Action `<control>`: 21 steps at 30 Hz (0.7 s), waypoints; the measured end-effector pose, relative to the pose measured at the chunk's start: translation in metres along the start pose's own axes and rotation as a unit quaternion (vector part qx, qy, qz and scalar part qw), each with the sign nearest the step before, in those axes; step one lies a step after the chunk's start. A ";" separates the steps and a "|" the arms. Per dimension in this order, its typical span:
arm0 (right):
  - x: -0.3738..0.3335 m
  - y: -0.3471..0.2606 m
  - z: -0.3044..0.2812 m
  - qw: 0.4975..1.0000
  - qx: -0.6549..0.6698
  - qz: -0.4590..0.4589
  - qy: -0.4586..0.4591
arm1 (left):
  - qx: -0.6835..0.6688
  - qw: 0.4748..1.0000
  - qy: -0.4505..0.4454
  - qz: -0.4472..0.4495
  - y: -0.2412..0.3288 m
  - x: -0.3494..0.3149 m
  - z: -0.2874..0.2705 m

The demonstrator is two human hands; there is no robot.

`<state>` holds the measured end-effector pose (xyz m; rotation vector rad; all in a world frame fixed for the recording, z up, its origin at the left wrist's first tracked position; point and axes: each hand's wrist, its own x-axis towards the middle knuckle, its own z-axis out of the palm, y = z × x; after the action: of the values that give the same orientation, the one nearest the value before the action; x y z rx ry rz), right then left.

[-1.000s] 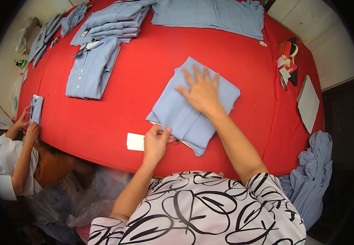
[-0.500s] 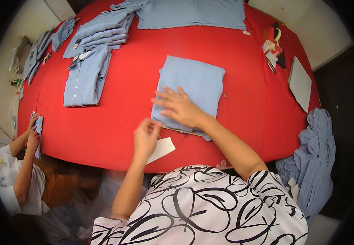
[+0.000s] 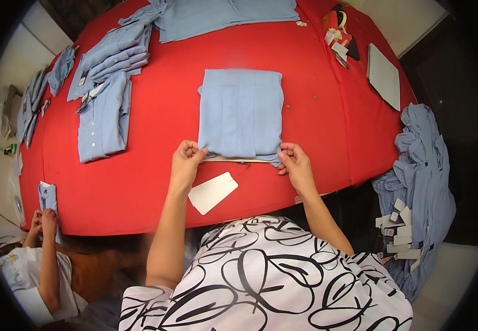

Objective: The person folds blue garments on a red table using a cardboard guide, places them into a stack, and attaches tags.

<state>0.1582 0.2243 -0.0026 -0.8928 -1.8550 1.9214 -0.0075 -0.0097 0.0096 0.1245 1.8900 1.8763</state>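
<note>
1. Nearest: person's patterned top, both forearms reaching up onto the red table [image 3: 156,121].
2. White tag [image 3: 212,192] lies flat on the table just below and right of the L hand, close to the near edge; thin string runs from it toward the shirt.
3. L hand [image 3: 186,161] at the shirt's near-left corner, fingers curled and pinching the hem; thumb side on top of the cloth.
4. R hand [image 3: 295,163] at the near-right corner, fingers curled, gripping the hem the same way.
5. Folded shirt [image 3: 242,110], light blue, lies flat at table centre, back side up. Its near edge sits between the two hands; the rest stretches away from the fingers. A pale board edge [image 3: 238,160] shows under the hem between the hands.
6. Further left: another folded shirt [image 3: 104,118], then a stack [image 3: 112,52] beyond it.
7. Far edge: spread shirt [image 3: 222,14].
8. Far right: grey card [image 3: 384,74], small labels [image 3: 338,41].
9. Off the table, right: heap of blue shirts [image 3: 421,171].
10. Lower left: another person's hands [image 3: 42,220] hold a small blue piece [image 3: 46,197].
</note>
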 end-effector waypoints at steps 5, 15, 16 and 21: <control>0.007 0.012 0.003 0.998 -0.058 0.014 0.015 | 0.023 0.996 -0.076 -0.027 0.009 -0.003 0.001; 0.004 0.008 0.009 0.972 -0.229 -0.045 0.028 | 0.294 0.950 0.002 0.107 -0.010 -0.001 -0.006; 0.003 0.007 0.010 0.971 -0.231 -0.053 0.031 | 0.291 0.950 0.004 0.114 -0.008 -0.001 -0.005; 0.007 0.015 0.007 0.945 -0.306 -0.112 0.041 | 0.297 0.949 0.010 0.107 -0.001 -0.002 -0.001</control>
<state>0.1516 0.2222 -0.0190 -0.8581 -2.4236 1.1613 -0.0058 -0.0116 0.0095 0.5236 2.4822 1.3669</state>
